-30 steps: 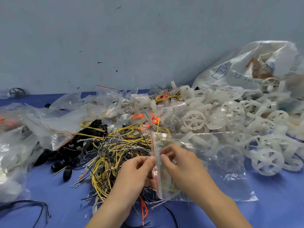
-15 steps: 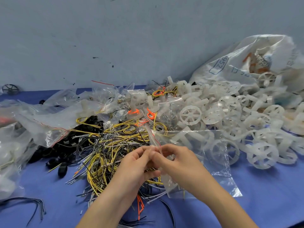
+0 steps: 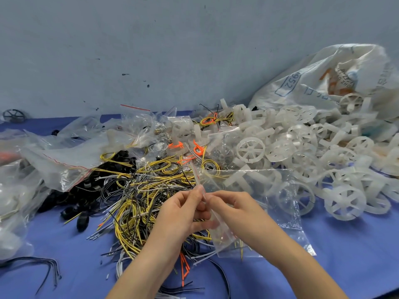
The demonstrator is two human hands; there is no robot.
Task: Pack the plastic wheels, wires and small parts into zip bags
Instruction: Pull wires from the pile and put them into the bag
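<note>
Clear, crinkled zip bag (image 3: 265,203)

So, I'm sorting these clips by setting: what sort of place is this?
Probably a small packing workshop: plastic wheels piled by a big sack, wires heaped on the blue table, a zip bag pinched between left hand and right hand.

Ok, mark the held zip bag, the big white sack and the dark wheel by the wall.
zip bag (image 3: 287,210): head view, on its clear side.
white sack (image 3: 315,80): head view, on its front side.
dark wheel (image 3: 14,115): head view, on its hub.
</note>
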